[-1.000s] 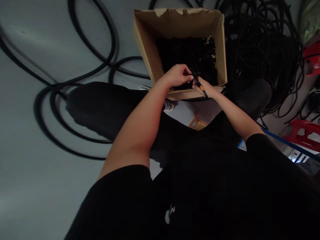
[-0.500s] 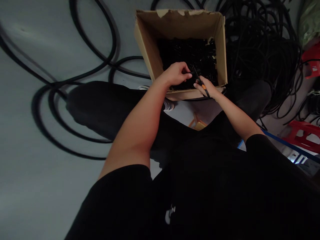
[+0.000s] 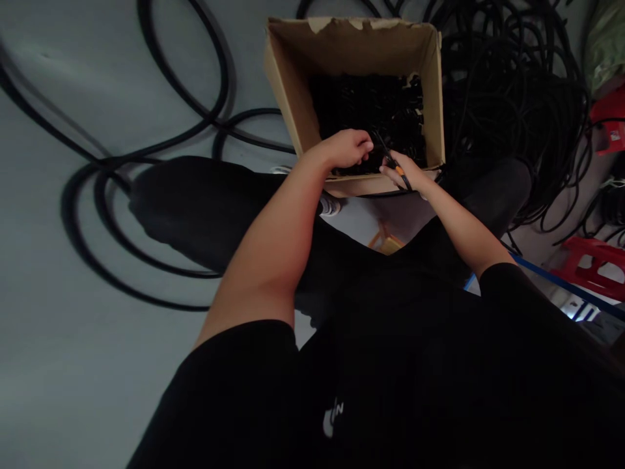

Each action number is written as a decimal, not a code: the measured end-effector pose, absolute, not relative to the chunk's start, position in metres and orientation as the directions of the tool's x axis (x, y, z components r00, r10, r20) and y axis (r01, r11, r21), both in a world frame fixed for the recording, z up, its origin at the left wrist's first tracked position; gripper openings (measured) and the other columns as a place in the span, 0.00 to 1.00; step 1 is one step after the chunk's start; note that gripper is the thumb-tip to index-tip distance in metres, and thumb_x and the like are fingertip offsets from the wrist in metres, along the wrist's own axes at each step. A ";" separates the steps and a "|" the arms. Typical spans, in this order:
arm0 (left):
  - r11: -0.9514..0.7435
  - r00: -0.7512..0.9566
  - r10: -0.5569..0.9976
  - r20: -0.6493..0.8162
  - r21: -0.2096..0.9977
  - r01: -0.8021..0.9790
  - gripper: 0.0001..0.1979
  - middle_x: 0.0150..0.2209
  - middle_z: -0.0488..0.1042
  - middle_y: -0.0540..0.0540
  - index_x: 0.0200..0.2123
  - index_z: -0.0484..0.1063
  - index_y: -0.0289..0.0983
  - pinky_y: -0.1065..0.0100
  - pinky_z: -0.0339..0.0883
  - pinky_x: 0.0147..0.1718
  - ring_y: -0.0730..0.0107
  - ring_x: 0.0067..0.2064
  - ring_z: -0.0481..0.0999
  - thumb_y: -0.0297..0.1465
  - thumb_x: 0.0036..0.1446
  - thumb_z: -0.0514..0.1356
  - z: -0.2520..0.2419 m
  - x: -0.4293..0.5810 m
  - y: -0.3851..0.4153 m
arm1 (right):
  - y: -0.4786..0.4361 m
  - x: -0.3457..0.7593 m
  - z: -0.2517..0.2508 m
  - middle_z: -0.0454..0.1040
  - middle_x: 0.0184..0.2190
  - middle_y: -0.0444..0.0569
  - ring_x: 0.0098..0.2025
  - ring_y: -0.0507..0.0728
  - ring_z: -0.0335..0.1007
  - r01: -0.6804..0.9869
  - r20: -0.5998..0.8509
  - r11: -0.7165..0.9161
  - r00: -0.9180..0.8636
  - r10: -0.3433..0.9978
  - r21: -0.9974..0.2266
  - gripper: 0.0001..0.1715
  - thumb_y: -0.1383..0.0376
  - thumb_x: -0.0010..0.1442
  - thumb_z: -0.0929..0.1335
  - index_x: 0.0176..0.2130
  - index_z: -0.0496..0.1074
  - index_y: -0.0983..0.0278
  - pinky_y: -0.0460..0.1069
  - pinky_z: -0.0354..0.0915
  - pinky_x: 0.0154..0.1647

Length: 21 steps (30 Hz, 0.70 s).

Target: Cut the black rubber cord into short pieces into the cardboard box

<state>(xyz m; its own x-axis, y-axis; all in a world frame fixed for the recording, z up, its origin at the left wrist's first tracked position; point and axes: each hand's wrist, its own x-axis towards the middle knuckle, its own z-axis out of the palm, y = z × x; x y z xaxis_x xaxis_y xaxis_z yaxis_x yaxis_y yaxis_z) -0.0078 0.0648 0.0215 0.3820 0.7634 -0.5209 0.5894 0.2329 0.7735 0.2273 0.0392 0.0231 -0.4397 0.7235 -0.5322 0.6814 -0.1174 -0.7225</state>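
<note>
My left hand [image 3: 352,148] is closed in a pinch over the near part of the cardboard box [image 3: 359,189]. Whatever it pinches is small and dark, hard to make out against the black contents. Just to its right, my right hand [image 3: 409,172] is wrapped round what look like scissors [image 3: 401,174] with black and orange handles. Their thin dark tips point up and left, close to my left fingertips. Below both hands, many small black pieces [image 3: 361,104] fill the bottom of the box; their kind cannot be made out.
Thick black hose or cable [image 3: 222,78] loops across the grey floor on the left. A large tangled heap of black cable [image 3: 508,98] lies right of the box. My knees flank the box. A red plastic stool [image 3: 593,264] and a blue bar [image 3: 561,280] are at the right.
My left hand has drawn slightly down and its fingers have curled in more. My right hand with the scissors has barely moved.
</note>
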 end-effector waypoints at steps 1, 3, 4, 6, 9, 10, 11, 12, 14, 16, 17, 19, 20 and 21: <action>0.242 0.393 0.749 -0.534 0.772 0.587 0.14 0.38 0.85 0.41 0.48 0.86 0.43 0.53 0.81 0.59 0.45 0.53 0.89 0.45 0.72 0.66 0.022 -0.007 0.064 | 0.038 0.226 0.024 0.76 0.37 0.48 0.44 0.63 0.75 0.664 -0.523 -0.111 -0.462 0.716 -0.739 0.33 0.33 0.74 0.79 0.49 0.74 0.56 0.55 0.78 0.48; 0.274 0.397 0.720 -0.569 0.760 0.590 0.14 0.38 0.84 0.42 0.47 0.86 0.43 0.53 0.82 0.57 0.46 0.51 0.89 0.45 0.72 0.65 0.023 -0.006 0.064 | 0.038 0.225 0.025 0.76 0.37 0.48 0.44 0.62 0.74 0.643 -0.502 -0.096 -0.488 0.714 -0.760 0.33 0.32 0.74 0.78 0.48 0.74 0.55 0.55 0.78 0.49; 0.292 0.388 0.710 -0.588 0.747 0.597 0.14 0.38 0.84 0.42 0.46 0.86 0.43 0.53 0.82 0.57 0.46 0.51 0.89 0.45 0.73 0.65 0.025 -0.005 0.064 | 0.039 0.225 0.024 0.76 0.37 0.48 0.44 0.62 0.74 0.645 -0.498 -0.090 -0.484 0.720 -0.759 0.33 0.32 0.75 0.78 0.48 0.74 0.55 0.55 0.78 0.50; 0.322 0.348 0.705 -0.617 0.717 0.619 0.14 0.40 0.84 0.41 0.46 0.85 0.42 0.53 0.82 0.58 0.45 0.51 0.90 0.45 0.73 0.65 0.029 -0.006 0.066 | 0.040 0.227 0.020 0.75 0.36 0.48 0.43 0.62 0.74 0.671 -0.499 -0.090 -0.449 0.741 -0.736 0.33 0.32 0.76 0.77 0.45 0.73 0.56 0.55 0.77 0.50; 0.323 0.303 0.718 -0.626 0.686 0.652 0.13 0.41 0.86 0.39 0.44 0.84 0.42 0.50 0.81 0.62 0.43 0.54 0.90 0.44 0.74 0.65 0.030 -0.009 0.068 | 0.041 0.230 0.014 0.74 0.35 0.47 0.41 0.61 0.75 0.705 -0.517 -0.104 -0.405 0.754 -0.702 0.33 0.34 0.77 0.78 0.44 0.72 0.56 0.54 0.75 0.46; 0.314 0.301 0.726 -0.618 0.688 0.654 0.12 0.41 0.86 0.38 0.44 0.84 0.42 0.50 0.81 0.63 0.43 0.55 0.90 0.43 0.74 0.65 0.028 -0.010 0.069 | 0.041 0.231 0.013 0.74 0.35 0.46 0.41 0.61 0.75 0.705 -0.523 -0.109 -0.404 0.751 -0.700 0.32 0.34 0.77 0.78 0.45 0.72 0.56 0.54 0.75 0.45; 0.302 0.306 0.736 -0.603 0.698 0.649 0.12 0.41 0.86 0.38 0.44 0.84 0.43 0.50 0.81 0.64 0.43 0.55 0.90 0.43 0.74 0.65 0.025 -0.011 0.069 | 0.040 0.231 0.012 0.74 0.34 0.46 0.39 0.61 0.75 0.702 -0.528 -0.114 -0.407 0.745 -0.703 0.32 0.35 0.77 0.78 0.45 0.72 0.57 0.54 0.75 0.43; 0.289 0.317 0.746 -0.586 0.714 0.638 0.11 0.40 0.86 0.39 0.44 0.84 0.43 0.50 0.81 0.64 0.43 0.56 0.89 0.42 0.74 0.66 0.022 -0.013 0.069 | 0.039 0.231 0.012 0.73 0.34 0.45 0.38 0.60 0.75 0.697 -0.532 -0.119 -0.414 0.739 -0.707 0.31 0.35 0.77 0.78 0.46 0.72 0.57 0.53 0.75 0.42; 0.263 0.358 0.751 -0.555 0.748 0.609 0.10 0.38 0.84 0.40 0.44 0.85 0.43 0.51 0.81 0.62 0.44 0.54 0.89 0.42 0.73 0.66 0.014 -0.014 0.069 | 0.038 0.230 0.013 0.74 0.35 0.45 0.37 0.59 0.75 0.679 -0.533 -0.125 -0.434 0.726 -0.723 0.30 0.36 0.78 0.78 0.47 0.73 0.57 0.52 0.75 0.41; 0.240 0.415 0.731 -0.541 0.774 0.586 0.11 0.37 0.83 0.42 0.44 0.85 0.43 0.52 0.82 0.60 0.46 0.51 0.88 0.42 0.72 0.66 0.008 -0.014 0.068 | 0.038 0.229 0.014 0.76 0.36 0.46 0.37 0.58 0.75 0.658 -0.525 -0.122 -0.460 0.716 -0.743 0.29 0.36 0.78 0.78 0.47 0.73 0.57 0.52 0.75 0.41; 0.231 0.441 0.717 -0.540 0.781 0.580 0.11 0.36 0.83 0.43 0.44 0.86 0.43 0.53 0.82 0.58 0.47 0.50 0.88 0.42 0.72 0.65 0.007 -0.014 0.067 | 0.039 0.229 0.014 0.77 0.37 0.46 0.38 0.58 0.75 0.651 -0.517 -0.115 -0.469 0.717 -0.750 0.29 0.37 0.79 0.78 0.47 0.73 0.57 0.52 0.76 0.42; 0.222 0.469 0.695 -0.545 0.783 0.581 0.13 0.36 0.82 0.43 0.46 0.86 0.42 0.54 0.83 0.56 0.49 0.48 0.88 0.42 0.72 0.65 0.006 -0.013 0.067 | 0.042 0.230 0.012 0.78 0.37 0.46 0.39 0.59 0.75 0.657 -0.505 -0.098 -0.466 0.727 -0.747 0.28 0.39 0.78 0.78 0.45 0.73 0.57 0.52 0.76 0.43; 0.223 0.463 0.695 -0.550 0.777 0.588 0.14 0.36 0.82 0.43 0.47 0.87 0.42 0.54 0.83 0.56 0.50 0.48 0.88 0.43 0.73 0.64 0.006 -0.013 0.068 | 0.043 0.231 0.010 0.77 0.36 0.46 0.40 0.59 0.76 0.668 -0.502 -0.090 -0.457 0.734 -0.739 0.28 0.40 0.78 0.79 0.44 0.72 0.57 0.52 0.75 0.44; 0.229 0.444 0.702 -0.557 0.767 0.599 0.15 0.37 0.83 0.43 0.49 0.87 0.41 0.55 0.83 0.56 0.50 0.47 0.88 0.43 0.75 0.64 0.006 -0.014 0.068 | 0.044 0.232 0.007 0.76 0.34 0.45 0.40 0.59 0.76 0.679 -0.502 -0.084 -0.447 0.740 -0.729 0.27 0.41 0.77 0.79 0.44 0.72 0.57 0.52 0.75 0.44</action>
<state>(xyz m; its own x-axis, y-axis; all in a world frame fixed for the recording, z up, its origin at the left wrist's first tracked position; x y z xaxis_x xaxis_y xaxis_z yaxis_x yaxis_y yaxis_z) -0.0137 0.0685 0.0063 0.4441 0.7019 -0.5570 0.5993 0.2294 0.7669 0.2321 0.0439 0.0069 -0.4473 0.7399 -0.5025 0.6794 -0.0843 -0.7289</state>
